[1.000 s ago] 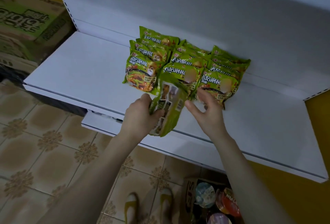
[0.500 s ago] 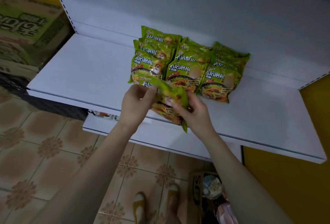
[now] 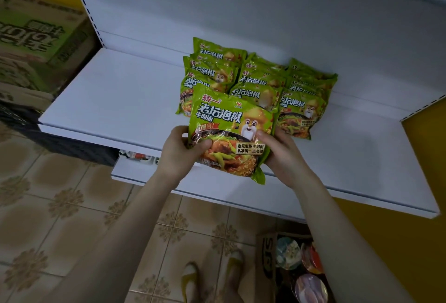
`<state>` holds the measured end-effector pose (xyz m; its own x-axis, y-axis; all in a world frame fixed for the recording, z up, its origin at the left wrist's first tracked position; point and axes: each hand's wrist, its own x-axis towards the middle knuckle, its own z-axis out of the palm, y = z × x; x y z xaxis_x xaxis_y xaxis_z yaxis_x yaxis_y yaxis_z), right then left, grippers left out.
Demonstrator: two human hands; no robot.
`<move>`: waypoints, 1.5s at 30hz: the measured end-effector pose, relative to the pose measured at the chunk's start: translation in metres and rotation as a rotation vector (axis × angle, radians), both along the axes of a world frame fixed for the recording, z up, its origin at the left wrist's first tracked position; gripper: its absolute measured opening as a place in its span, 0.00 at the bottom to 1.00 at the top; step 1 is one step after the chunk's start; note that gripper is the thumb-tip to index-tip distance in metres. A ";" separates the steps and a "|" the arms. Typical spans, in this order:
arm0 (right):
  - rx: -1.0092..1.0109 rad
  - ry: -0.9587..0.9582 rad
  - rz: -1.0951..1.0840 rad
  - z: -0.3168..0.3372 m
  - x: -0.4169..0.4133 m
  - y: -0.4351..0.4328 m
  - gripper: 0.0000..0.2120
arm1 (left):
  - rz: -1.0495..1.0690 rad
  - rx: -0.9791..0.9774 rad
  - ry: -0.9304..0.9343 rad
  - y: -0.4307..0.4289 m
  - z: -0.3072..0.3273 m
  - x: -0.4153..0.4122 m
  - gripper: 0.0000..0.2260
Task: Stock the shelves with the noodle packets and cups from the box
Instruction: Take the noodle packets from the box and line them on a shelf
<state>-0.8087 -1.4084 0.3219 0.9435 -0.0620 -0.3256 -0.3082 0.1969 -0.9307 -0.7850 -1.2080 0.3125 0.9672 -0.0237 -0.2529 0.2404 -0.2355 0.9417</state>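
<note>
A green noodle packet (image 3: 229, 124) faces up between both my hands, over the front part of the white shelf (image 3: 108, 100). My left hand (image 3: 179, 151) grips its lower left edge and my right hand (image 3: 282, 155) grips its right edge. Behind it, several matching green packets (image 3: 255, 78) lie in three overlapping rows on the shelf. On the floor at lower right an open cardboard box (image 3: 268, 261) holds noodle cups (image 3: 287, 253).
A lower white shelf (image 3: 217, 189) sticks out beneath. Stacked green printed cartons (image 3: 36, 44) stand at the left, beyond the shelf upright. The shelf's back panel (image 3: 241, 8) rises behind the packets. My feet (image 3: 212, 281) stand on the tiled floor beside the box.
The packet was edge-on and twisted in my hands a second ago; it has been turned front side up and brought level over the shelf's front, in front of the rows.
</note>
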 end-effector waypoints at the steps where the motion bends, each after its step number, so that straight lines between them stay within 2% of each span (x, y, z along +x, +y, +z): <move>1: -0.096 0.002 0.036 -0.003 -0.001 -0.002 0.14 | 0.003 0.025 -0.010 -0.001 -0.003 0.000 0.23; 3: -0.295 0.021 0.107 -0.010 -0.003 -0.005 0.15 | 0.007 0.072 -0.029 -0.006 -0.009 -0.001 0.23; 5: -0.383 0.062 0.106 -0.019 -0.005 -0.009 0.18 | 0.007 0.113 -0.046 -0.013 -0.018 0.001 0.24; 10: -0.383 0.090 -0.142 -0.047 0.001 -0.021 0.15 | -0.018 0.188 -0.113 -0.038 -0.041 0.011 0.23; 13: -0.401 0.063 -0.209 -0.056 0.015 -0.036 0.14 | -0.074 0.246 -0.182 -0.049 -0.058 0.019 0.24; 19: -0.500 -0.053 -0.257 -0.073 0.063 -0.077 0.13 | -0.385 0.796 -0.285 -0.058 -0.121 0.043 0.31; 25: -0.523 -0.068 -0.173 -0.108 0.097 -0.089 0.15 | -0.440 1.026 -0.357 -0.075 -0.171 0.050 0.42; 29: -0.546 -0.055 -0.197 -0.134 0.105 -0.090 0.18 | -0.410 1.064 -0.374 -0.076 -0.182 0.049 0.37; 32: -0.569 -0.077 -0.239 -0.140 0.106 -0.086 0.17 | -0.395 1.072 -0.386 -0.076 -0.185 0.049 0.33; 37: -0.593 -0.125 -0.277 -0.136 0.102 -0.079 0.17 | -0.391 1.087 -0.412 -0.077 -0.184 0.048 0.33; 40: -0.573 -0.122 -0.295 -0.139 0.098 -0.075 0.20 | -0.406 1.099 -0.398 -0.076 -0.185 0.049 0.35; 45: -0.653 -0.136 -0.343 -0.149 0.098 -0.069 0.24 | -0.399 1.106 -0.429 -0.075 -0.185 0.050 0.36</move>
